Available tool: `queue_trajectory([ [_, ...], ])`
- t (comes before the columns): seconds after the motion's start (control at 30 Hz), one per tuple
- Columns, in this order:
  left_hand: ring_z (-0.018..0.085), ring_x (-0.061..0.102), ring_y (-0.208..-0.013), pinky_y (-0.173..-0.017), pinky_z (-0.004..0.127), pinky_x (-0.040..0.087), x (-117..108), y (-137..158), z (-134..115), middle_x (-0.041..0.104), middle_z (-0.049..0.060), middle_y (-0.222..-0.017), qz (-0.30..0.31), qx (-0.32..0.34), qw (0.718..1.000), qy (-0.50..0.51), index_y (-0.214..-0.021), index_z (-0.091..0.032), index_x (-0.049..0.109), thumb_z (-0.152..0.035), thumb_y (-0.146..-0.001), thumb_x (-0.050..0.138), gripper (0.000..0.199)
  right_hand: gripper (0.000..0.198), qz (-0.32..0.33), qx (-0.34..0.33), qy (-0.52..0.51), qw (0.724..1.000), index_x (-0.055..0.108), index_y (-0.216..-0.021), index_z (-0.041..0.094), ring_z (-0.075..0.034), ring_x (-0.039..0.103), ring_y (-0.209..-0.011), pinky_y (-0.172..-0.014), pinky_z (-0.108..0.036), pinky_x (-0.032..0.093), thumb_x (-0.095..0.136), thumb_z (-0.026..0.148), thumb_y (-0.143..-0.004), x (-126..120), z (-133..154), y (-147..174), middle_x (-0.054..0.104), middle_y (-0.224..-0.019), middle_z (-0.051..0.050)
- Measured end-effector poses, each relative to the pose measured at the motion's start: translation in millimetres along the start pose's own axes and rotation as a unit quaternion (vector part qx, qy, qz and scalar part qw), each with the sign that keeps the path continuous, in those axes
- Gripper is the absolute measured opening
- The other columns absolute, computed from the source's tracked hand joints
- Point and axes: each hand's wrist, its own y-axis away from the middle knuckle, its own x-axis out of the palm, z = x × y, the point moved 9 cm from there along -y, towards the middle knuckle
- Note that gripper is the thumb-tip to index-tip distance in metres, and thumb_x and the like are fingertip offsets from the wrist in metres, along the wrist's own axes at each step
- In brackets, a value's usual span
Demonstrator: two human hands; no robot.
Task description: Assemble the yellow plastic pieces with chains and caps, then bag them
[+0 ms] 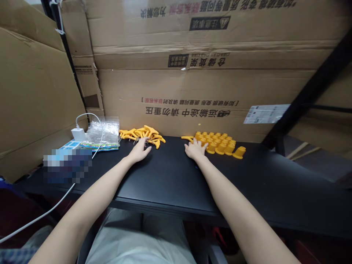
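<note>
My left hand (pixel 139 150) reaches to the near edge of a pile of yellow-orange plastic handles (pixel 150 130), several with thin metal spirals on them. Its thumb stands apart from the fingers, and the fingertips touch or nearly touch the pile. My right hand (pixel 195 149) lies low over the table with its fingers spread, at the left end of a cluster of yellow plastic cup-shaped pieces (pixel 220 148). These stand in rows with their wider rims down. One yellow handle (pixel 187 138) lies just behind my right hand.
Clear plastic bags (pixel 103 134) lie left of the handles on the black table (pixel 167 179). A white charger (pixel 78 134) with its cable rests beside them, near a blurred-out object (pixel 67 165). Printed cardboard (pixel 176 84) walls the back, and a black metal post (pixel 297 106) slants at right.
</note>
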Motion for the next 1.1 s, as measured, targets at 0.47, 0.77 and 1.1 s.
queue_trajectory([
  [0.47, 0.017, 0.057, -0.088, -0.092, 0.040, 0.048, -5, 0, -3, 0.055, 0.008, -0.113, -0.015, 0.014, 1.000, -0.012, -0.118, -0.018, 0.048, -0.023, -0.082, 0.054, 0.037, 0.048, -0.288, 0.006, -0.170, 0.942, 0.043, -0.134, 0.013, -0.033, 0.017, -0.137, -0.100, -0.072, 0.002, 0.026, 0.028, -0.091, -64, -46, 9, 0.029, -0.148, -0.019],
  [0.77, 0.019, 0.058, -0.095, -0.090, 0.038, 0.049, -5, 0, -4, 0.055, 0.011, -0.118, -0.012, 0.007, 1.000, -0.015, -0.119, -0.015, 0.047, -0.022, -0.083, 0.053, 0.038, 0.055, -0.335, 0.391, -0.407, 0.755, 0.039, -0.129, 0.006, -0.037, 0.037, -0.126, -0.103, -0.063, 0.004, 0.041, 0.010, -0.074, -8, -210, 31, 0.048, -0.127, -0.031],
  [1.1, 0.018, 0.059, -0.092, -0.090, 0.039, 0.049, -6, 2, -5, 0.056, 0.010, -0.119, -0.008, 0.005, 1.000, -0.014, -0.118, -0.017, 0.048, -0.023, -0.082, 0.052, 0.037, 0.033, -0.341, 0.380, -0.388, 0.767, 0.055, -0.104, 0.017, -0.036, 0.048, -0.112, -0.102, -0.061, 0.011, 0.046, 0.015, -0.072, 2, -215, 18, 0.056, -0.111, -0.021],
])
